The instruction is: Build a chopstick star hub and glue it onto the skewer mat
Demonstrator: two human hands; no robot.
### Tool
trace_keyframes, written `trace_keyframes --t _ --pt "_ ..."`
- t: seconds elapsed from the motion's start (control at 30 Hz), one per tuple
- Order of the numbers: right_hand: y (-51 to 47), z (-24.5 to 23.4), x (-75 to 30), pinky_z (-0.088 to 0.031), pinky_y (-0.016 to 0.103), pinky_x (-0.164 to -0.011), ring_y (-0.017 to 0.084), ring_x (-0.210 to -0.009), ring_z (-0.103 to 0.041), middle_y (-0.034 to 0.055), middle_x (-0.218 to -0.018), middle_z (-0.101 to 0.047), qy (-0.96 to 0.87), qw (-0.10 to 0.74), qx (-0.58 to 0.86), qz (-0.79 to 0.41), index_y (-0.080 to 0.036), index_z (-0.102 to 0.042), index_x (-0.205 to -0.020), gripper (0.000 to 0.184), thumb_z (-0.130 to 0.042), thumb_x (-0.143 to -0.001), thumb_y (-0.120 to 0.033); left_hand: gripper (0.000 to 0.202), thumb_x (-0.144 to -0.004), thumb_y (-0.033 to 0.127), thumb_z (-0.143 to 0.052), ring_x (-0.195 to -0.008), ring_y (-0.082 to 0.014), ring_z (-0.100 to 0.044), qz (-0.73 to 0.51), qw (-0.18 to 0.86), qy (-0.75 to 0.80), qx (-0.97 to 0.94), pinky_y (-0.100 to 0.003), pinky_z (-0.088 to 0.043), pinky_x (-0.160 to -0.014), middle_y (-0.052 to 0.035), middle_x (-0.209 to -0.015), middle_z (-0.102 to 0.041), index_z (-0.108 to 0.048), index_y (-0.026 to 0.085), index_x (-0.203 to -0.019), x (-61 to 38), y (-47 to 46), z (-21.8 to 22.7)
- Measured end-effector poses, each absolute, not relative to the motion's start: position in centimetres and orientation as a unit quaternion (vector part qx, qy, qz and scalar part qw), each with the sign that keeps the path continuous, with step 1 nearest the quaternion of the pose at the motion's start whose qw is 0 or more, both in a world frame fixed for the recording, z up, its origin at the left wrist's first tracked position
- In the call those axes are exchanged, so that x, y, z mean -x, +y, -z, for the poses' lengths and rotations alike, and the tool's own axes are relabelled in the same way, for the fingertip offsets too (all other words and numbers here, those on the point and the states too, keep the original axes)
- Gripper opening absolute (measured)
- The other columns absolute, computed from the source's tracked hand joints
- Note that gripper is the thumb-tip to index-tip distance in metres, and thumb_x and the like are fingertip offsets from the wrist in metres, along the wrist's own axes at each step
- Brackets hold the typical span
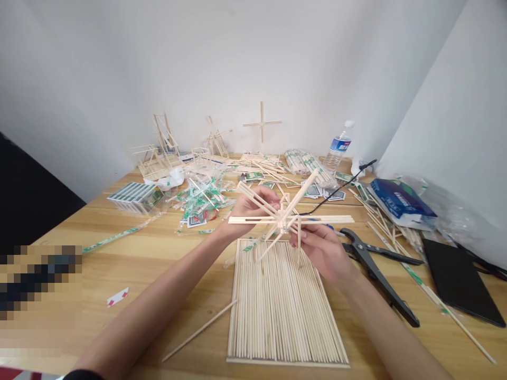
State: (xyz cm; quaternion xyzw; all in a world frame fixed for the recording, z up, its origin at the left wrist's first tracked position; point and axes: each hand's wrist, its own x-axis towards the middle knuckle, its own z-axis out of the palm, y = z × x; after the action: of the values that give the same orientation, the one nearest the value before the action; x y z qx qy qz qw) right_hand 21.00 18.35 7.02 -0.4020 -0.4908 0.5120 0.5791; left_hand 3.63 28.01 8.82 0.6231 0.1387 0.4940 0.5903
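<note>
A small frame built of wooden chopsticks (282, 215), its sticks spreading like windmill blades from a middle hub, is held up between both hands. My left hand (259, 206) is closed on its left side, partly behind the blades. From the right, my right hand (322, 245) pinches the frame low down near a slanting leg. Below them lies a flat panel of chopsticks (283, 311) set side by side, with a strip along its front edge. A loose chopstick (200, 331) lies at the panel's left side, its tip touching or close to the edge.
Long-handled cutters (376, 269) and a black tablet-like slab (461, 279) lie to the right. Behind are plastic wrappers (204, 192), boxed cards (137, 196), a water bottle (339, 146) and chopstick models (158, 153). A chopstick cross (262, 123) stands against the wall.
</note>
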Motion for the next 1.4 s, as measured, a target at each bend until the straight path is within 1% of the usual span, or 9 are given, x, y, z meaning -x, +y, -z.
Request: trace_keyframes --t 0.1,0.27,0.37,0.47,0.57,0.73,1.0,1.2,1.4 --pt "18.4 -7.1 -21.1 -0.047 0.034 -0.06 0.015 -0.06 -0.053 -0.0006 -0.066 -0.061 -0.466 0.58 0.394 -0.539 -0.024 -0.074 -0.079 0.014 -0.076 -0.07 -0.035 0.029 -0.073 0.039 -0.086 -0.064 -0.0104 -0.06 -0.486 0.596 0.144 -0.623 -0.022 -0.048 -0.059 0.0006 -0.075 -0.065 -0.069 0.018 -0.081 -3.7 28.0 -8.6" --pt "18.3 -7.4 -20.9 -0.048 0.035 -0.062 0.015 -0.062 -0.057 0.0005 -0.071 -0.065 -0.435 0.578 0.377 -0.579 -0.023 -0.076 -0.079 0.014 -0.078 -0.069 -0.032 0.028 -0.077 0.043 -0.082 -0.078 -0.0154 -0.064 -0.455 0.596 0.123 -0.651 -0.028 -0.051 -0.071 -0.0035 -0.086 -0.069 -0.074 0.019 -0.088 -3.5 27.7 -8.7" --pt "18.2 -7.7 -20.9 -0.049 0.033 -0.06 0.015 -0.062 -0.059 0.0012 -0.072 -0.066 -0.417 0.568 0.368 -0.606 -0.022 -0.078 -0.081 0.016 -0.081 -0.069 -0.031 0.03 -0.076 0.04 -0.083 -0.08 -0.0163 -0.065 -0.422 0.628 0.11 -0.645 -0.029 -0.05 -0.073 -0.0047 -0.09 -0.07 -0.074 0.019 -0.094 -3.2 27.8 -8.5" --pt "18.2 -7.7 -20.8 -0.048 0.03 -0.057 0.013 -0.059 -0.058 0.0004 -0.071 -0.065 -0.395 0.569 0.36 -0.626 -0.022 -0.078 -0.08 0.015 -0.082 -0.069 -0.031 0.043 -0.072 0.036 -0.086 -0.088 -0.0188 -0.066 -0.383 0.665 0.063 -0.638 -0.032 -0.051 -0.082 -0.0062 -0.099 -0.071 -0.072 0.022 -0.11 -2.8 28.2 -7.9" --pt "18.3 -7.4 -20.9 -0.047 0.028 -0.055 0.012 -0.057 -0.056 0.0004 -0.072 -0.066 -0.374 0.574 0.354 -0.636 -0.021 -0.077 -0.079 0.014 -0.083 -0.068 -0.029 0.059 -0.072 0.039 -0.086 -0.097 -0.0227 -0.066 -0.348 0.679 0.021 -0.646 -0.037 -0.051 -0.087 -0.0083 -0.109 -0.07 -0.065 0.025 -0.125 -2.6 28.5 -7.3" --pt "18.5 -6.9 -21.0 -0.049 0.028 -0.054 0.012 -0.057 -0.057 0.0007 -0.073 -0.068 -0.353 0.586 0.349 -0.641 -0.02 -0.077 -0.079 0.016 -0.084 -0.065 -0.026 0.067 -0.064 0.048 -0.09 -0.102 -0.0261 -0.066 -0.419 0.629 0.04 -0.654 -0.04 -0.049 -0.093 -0.0078 -0.106 -0.07 -0.064 0.025 -0.121 -3.2 28.0 -7.2" --pt "18.4 -7.0 -20.6 -0.048 0.027 -0.052 0.011 -0.054 -0.058 0.0004 -0.071 -0.069 -0.342 0.594 0.348 -0.64 -0.02 -0.079 -0.079 0.021 -0.088 -0.063 -0.029 0.056 -0.066 0.044 -0.089 -0.082 -0.0182 -0.065 -0.461 0.615 0.084 -0.635 -0.033 -0.052 -0.078 -0.0023 -0.09 -0.066 -0.063 0.022 -0.111 -4.0 26.4 -8.0" --pt "18.4 -6.9 -20.7 -0.048 0.027 -0.054 0.012 -0.055 -0.06 0.0005 -0.071 -0.073 -0.342 0.61 0.359 -0.618 -0.021 -0.081 -0.079 0.023 -0.089 -0.06 -0.031 0.044 -0.07 0.033 -0.088 -0.078 -0.0136 -0.064 -0.48 0.634 0.071 -0.602 -0.026 -0.052 -0.073 0.0 -0.088 -0.063 -0.06 0.022 -0.101 -4.5 26.0 -7.8" --pt "18.5 -6.9 -20.8 -0.048 0.024 -0.053 0.011 -0.056 -0.059 -0.0006 -0.068 -0.072 -0.336 0.615 0.358 -0.617 -0.021 -0.081 -0.08 0.026 -0.091 -0.058 -0.032 0.05 -0.064 0.036 -0.091 -0.074 -0.013 -0.062 -0.485 0.64 0.067 -0.593 -0.027 -0.052 -0.069 0.0 -0.089 -0.062 -0.061 0.022 -0.102 -4.7 25.9 -8.0"
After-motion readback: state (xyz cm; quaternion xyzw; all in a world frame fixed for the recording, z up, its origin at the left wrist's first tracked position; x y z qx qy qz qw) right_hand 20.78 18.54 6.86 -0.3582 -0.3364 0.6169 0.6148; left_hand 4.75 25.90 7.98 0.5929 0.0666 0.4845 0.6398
